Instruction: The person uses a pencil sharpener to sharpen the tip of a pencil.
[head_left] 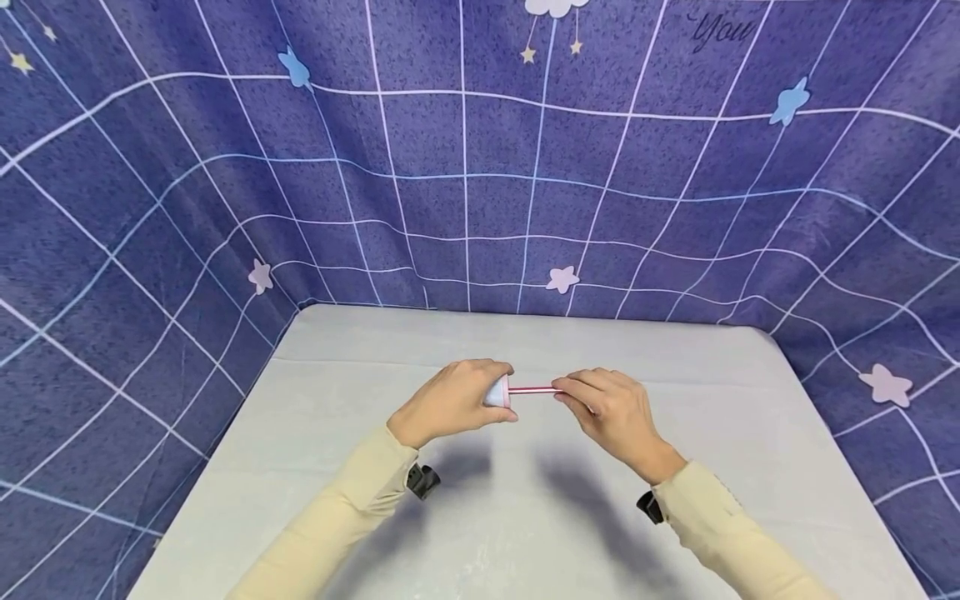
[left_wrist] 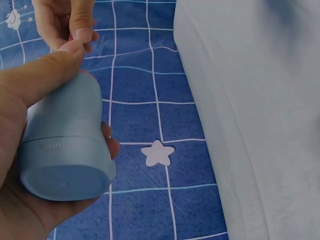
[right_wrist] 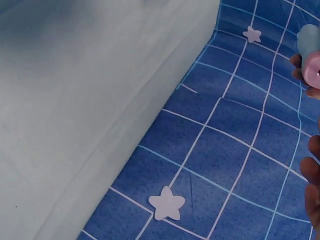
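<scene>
My left hand (head_left: 453,402) grips a light blue, rounded pencil sharpener (left_wrist: 65,122) from the side, holding it level over the table. Its pink end (right_wrist: 311,71) has a small dark hole and faces my right hand (head_left: 611,410). A thin red pencil (head_left: 532,390) with a white stripe runs straight between the hands, one end at the sharpener's pink end. The right thumb and fingers pinch the pencil's other end. In the left wrist view, the left thumb lies along the sharpener near the pink rim, and its flat base points at the camera.
A white-covered table (head_left: 375,350) lies under both hands, their shadows falling on it. Behind and at the sides hangs a blue curtain (head_left: 420,208) printed with grid lines and stars. Dark wrist cameras (head_left: 423,481) sit at both sleeves.
</scene>
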